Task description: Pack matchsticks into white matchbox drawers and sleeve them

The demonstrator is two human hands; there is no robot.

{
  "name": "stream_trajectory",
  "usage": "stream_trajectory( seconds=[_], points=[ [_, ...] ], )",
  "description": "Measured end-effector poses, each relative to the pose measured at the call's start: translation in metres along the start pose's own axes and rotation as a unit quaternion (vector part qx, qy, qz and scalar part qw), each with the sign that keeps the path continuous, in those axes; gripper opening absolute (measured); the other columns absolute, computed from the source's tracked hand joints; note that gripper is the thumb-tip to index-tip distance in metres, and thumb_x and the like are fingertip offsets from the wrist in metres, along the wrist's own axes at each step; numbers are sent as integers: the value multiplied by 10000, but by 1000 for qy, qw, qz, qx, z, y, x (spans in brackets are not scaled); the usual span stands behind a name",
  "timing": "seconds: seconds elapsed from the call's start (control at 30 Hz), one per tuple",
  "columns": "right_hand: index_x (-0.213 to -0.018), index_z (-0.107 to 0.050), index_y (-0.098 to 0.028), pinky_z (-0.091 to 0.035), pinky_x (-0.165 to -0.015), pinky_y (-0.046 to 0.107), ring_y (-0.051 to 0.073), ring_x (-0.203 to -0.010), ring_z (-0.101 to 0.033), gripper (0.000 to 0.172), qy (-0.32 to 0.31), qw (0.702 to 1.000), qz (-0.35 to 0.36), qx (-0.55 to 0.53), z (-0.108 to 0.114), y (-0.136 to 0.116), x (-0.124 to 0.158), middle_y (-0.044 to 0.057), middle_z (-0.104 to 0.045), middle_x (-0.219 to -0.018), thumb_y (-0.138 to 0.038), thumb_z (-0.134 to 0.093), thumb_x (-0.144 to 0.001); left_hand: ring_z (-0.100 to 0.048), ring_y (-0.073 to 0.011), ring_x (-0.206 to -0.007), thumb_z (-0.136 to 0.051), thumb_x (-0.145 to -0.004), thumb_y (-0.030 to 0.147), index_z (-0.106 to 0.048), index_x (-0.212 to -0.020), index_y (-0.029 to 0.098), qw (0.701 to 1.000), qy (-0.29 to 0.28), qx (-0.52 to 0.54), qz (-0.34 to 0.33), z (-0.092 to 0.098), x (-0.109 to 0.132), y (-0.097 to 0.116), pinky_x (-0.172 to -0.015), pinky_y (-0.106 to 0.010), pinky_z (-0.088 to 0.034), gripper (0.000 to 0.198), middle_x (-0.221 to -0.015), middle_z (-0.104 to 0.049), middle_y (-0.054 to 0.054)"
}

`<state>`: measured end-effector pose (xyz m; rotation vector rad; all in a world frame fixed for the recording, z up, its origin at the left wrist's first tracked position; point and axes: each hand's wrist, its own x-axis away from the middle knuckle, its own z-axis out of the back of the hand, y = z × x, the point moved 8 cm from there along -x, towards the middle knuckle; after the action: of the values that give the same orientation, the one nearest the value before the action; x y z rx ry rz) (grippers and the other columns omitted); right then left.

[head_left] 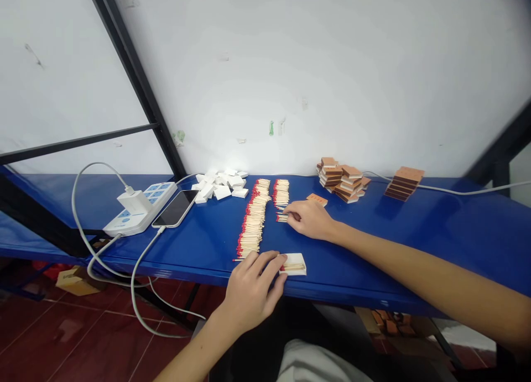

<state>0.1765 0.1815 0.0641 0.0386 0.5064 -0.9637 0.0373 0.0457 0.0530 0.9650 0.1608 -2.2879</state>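
Observation:
Near the table's front edge, my left hand (258,285) grips the left end of a small white matchbox tray (299,258), which has a few red-tipped matches in it. My right hand (309,219) is further back, its fingers pinched at a few loose matches (282,218); the fingertips partly hide them. Just behind these lies a short row of matches (282,193). A longer row of red-headed matches (253,219) runs front to back on the left. Beyond my right hand, an orange matchbox (317,199) lies flat.
White empty trays (222,184) are heaped by the wall. Orange-brown matchboxes (348,183) are piled at the back right, with a neat stack (404,183) beyond. A phone (175,208) and a power strip (141,219) with trailing white cables occupy the left of the blue table (452,227).

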Motion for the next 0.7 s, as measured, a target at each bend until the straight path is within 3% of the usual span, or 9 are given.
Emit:
stream_trajectory(
  seconds=[0.3, 0.7],
  points=[
    [-1142, -722, -200, -446, -793, 290, 225, -1006, -668, 362, -48, 996, -63, 37, -5, 8, -2, 52, -737, -1135, -232, -466, -888, -589, -231, -915, -538, -950, 191, -589, -1210, 171, 1000, -2, 1, 3, 0, 1, 0, -796, -361, -506, 265, -1154, -675, -80],
    [-1086, -743, -212, -443, -772, 287, 212, -931, -672, 330, -47, 998, -23, 29, -5, 3, -2, 51, -751, -1043, -219, -476, -892, -593, -222, -908, -533, -955, 200, -594, -1206, 178, 1000, 2, -4, 4, 0, 0, 0, -793, -354, -509, 259, -1150, -679, -78]
  ],
)
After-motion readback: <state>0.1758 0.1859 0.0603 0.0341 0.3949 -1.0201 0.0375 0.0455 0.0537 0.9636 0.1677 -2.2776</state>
